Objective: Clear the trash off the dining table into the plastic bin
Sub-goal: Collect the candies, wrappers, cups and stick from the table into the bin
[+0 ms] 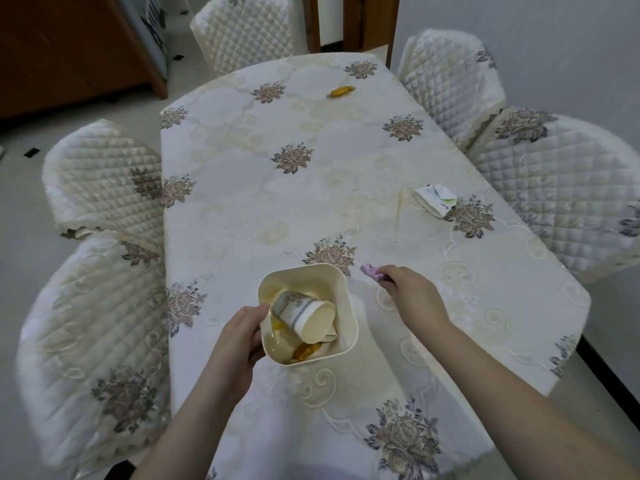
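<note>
Between right-hand fingers [389, 273], a purple wrapper [370, 271], beside the bin [349, 299].

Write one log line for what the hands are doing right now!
left hand holds bin rim | right hand pinches purple wrapper | cup in bin | on table: gold wrapper, stick, white packet

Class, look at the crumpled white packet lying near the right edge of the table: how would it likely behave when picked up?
The crumpled white packet looks thin and creased, so it is probably light and floppy. Lying flat, it seems unlikely to roll. The thin stick beside it might shift if brushed.
</note>
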Demonstrator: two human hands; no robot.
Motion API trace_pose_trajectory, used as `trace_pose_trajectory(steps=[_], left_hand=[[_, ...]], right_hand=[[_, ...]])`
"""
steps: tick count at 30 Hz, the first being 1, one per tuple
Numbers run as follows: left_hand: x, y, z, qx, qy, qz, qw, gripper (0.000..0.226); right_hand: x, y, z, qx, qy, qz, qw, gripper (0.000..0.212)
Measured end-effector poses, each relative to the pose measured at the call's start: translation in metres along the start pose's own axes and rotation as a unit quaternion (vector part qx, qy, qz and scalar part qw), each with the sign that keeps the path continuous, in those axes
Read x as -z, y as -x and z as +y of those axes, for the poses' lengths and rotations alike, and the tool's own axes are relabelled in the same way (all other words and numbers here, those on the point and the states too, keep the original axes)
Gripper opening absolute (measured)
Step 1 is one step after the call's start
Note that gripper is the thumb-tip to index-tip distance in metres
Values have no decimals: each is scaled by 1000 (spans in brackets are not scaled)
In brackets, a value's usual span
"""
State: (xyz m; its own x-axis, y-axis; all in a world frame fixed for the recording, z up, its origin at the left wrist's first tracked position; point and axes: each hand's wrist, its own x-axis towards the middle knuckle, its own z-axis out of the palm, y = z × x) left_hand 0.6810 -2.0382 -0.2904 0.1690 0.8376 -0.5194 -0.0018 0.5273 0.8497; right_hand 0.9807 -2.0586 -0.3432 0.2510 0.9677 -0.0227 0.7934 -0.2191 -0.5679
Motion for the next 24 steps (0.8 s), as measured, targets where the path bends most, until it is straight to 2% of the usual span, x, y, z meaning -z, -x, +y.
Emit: trace_pose_trajectory(steps=[5, 9, 14, 20, 24], left_hand=[[-5, 2, 7, -11, -30, -38, 999, 39], [-7, 9, 9, -8, -21, -50, 998, 35], [-3, 20, 16, -19, -32, -83, 996, 38], [7, 32, 16, -24, -12, -76, 997, 31], [15, 32, 13, -33, -24, -80, 996, 30]], right_hand=[[28, 39, -52, -18, -85, 48, 995, 25], [42, 70, -98, 28, -59, 63, 996, 21], [45, 93, -139, 134, -7, 23, 991, 19], [38, 104, -159, 100, 75, -107, 986, 26], [34, 114, -172, 95, 99, -107, 985, 26]])
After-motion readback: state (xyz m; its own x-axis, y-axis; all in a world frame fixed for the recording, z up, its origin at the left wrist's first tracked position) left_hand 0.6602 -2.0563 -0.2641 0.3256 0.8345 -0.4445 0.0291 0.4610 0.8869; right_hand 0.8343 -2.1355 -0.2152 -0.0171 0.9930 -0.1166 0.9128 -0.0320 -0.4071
